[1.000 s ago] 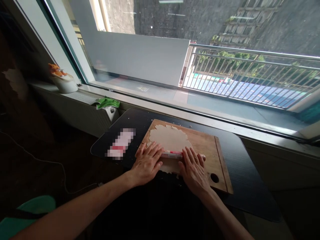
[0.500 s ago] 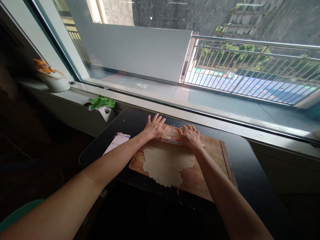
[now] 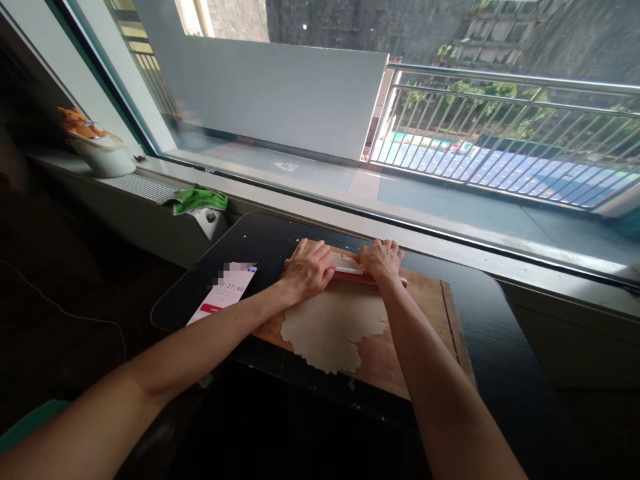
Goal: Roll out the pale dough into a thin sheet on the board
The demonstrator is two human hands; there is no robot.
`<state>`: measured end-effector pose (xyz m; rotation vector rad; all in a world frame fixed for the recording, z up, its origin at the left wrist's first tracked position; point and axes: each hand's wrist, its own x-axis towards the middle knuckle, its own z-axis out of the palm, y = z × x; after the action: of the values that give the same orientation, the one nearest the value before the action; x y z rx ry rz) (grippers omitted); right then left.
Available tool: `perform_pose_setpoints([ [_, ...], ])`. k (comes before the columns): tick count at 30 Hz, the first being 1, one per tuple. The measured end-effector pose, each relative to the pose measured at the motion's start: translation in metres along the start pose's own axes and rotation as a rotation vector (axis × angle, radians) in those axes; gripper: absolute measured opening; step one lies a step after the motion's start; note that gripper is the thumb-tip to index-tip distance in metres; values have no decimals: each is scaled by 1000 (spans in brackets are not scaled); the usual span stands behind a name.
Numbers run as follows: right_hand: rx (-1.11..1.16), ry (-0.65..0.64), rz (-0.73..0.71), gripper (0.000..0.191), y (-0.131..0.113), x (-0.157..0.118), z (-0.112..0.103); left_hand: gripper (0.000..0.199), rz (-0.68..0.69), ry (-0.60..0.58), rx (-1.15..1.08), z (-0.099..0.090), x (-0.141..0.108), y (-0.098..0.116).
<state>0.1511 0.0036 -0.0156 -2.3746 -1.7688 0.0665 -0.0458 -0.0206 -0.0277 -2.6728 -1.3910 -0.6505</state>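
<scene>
A rolling pin with a white and red label lies across the far part of a thin, ragged-edged sheet of dough. The dough is spread on a wooden board, and its near edge reaches the board's front. My left hand rests over the pin's left part, fingers bent forward over it and thumb against it. Over the right part is my right hand, its fingers curved across the top. Both palms hide much of the pin; its right end shows beside my right wrist.
Left of the board, a phone with a running timer lies on the black table. A green cloth hangs on the radiator end beside a white pot with an orange toy. The window sill borders the table's far side.
The rolling pin has turned, so its label faces differently. My left hand has come slightly nearer and its spread fingers are now bent over the pin. My right hand moved slightly forward.
</scene>
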Motion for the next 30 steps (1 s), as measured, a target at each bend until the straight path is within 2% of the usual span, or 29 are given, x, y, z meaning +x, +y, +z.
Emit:
perform_pose_setpoints([
  [2,10,33,-6,47,-1,0,-1,43,-33,-75,5,2,-10,8],
  [4,38,131,-96,44,-1,-7,-2,47,-108,-150,-5,3,-10,13],
  [7,91,283,-288,43,7,-31,2,45,-176,-225,-24,1,-1,15],
  [9,77,304,-358,43,16,-52,6,44,-180,-232,-24,0,5,16],
  [11,24,278,-356,43,23,-65,9,44,-189,-221,-19,1,11,15],
  [13,-20,201,-299,44,25,-64,8,43,-207,-224,-20,4,22,12],
  [17,-21,-15,-180,47,17,-24,-2,44,-269,-312,-34,16,58,0],
  [19,-19,-29,-143,49,11,-2,-6,47,-282,-321,-33,20,76,-6],
  [21,-33,-35,-109,51,9,9,-9,50,-287,-329,-32,21,86,-8],
  [23,-52,-86,-109,53,10,4,-10,52,-284,-363,-36,18,83,-8],
  [25,-72,-129,-174,52,14,-12,-10,52,-244,-381,-33,14,67,-5],
  [28,-106,-110,-281,48,20,-36,-8,51,-112,-340,-10,10,43,-3],
  [30,-110,-101,-278,47,20,-38,-8,50,-70,-322,-7,11,40,-5],
])
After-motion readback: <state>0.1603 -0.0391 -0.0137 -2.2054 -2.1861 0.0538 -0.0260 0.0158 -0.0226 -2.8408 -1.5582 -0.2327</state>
